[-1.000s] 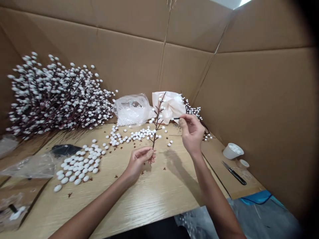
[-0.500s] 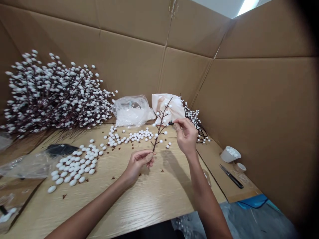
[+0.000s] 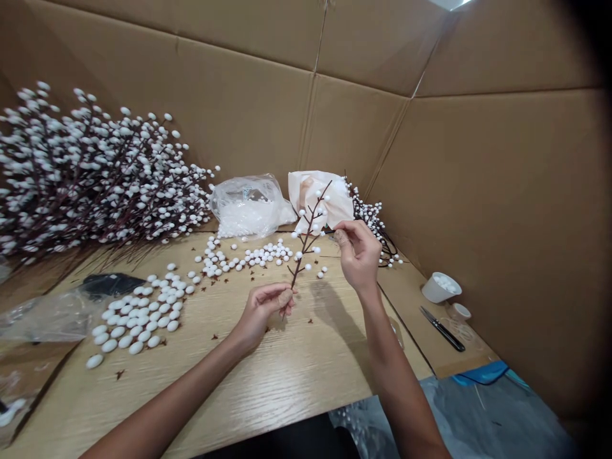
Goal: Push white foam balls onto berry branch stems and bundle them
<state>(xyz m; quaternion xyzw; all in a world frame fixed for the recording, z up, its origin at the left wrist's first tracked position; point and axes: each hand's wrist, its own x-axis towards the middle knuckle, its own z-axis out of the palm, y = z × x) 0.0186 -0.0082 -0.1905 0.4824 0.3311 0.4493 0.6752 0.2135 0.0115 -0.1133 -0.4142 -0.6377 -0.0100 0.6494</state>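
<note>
In the head view my left hand (image 3: 268, 309) is closed on the lower end of a brown artificial berry branch (image 3: 302, 256), which leans slightly right above the table. White berries sit on several of its side twigs; its upper tip and some twigs are bare. My right hand (image 3: 357, 252) is pinched shut just right of the branch, thumb against forefinger. Something small and dark shows at its fingertips, too small to make out. Beyond the hands, loose white berries (image 3: 268, 255) lie on the table, with larger ones (image 3: 143, 312) to the left.
A big bundle of berry branches (image 3: 95, 178) leans at the left. At the back are a clear bag (image 3: 248, 207), a white bag (image 3: 329, 191) and a smaller bundle (image 3: 368, 213). On the right lie a cup (image 3: 437, 288) and a black-handled knife (image 3: 444, 330). Cardboard walls (image 3: 502, 191) surround the table.
The camera view has shifted slightly. My left hand still holds the branch, and my right hand stays pinched beside it, with little visible movement.
</note>
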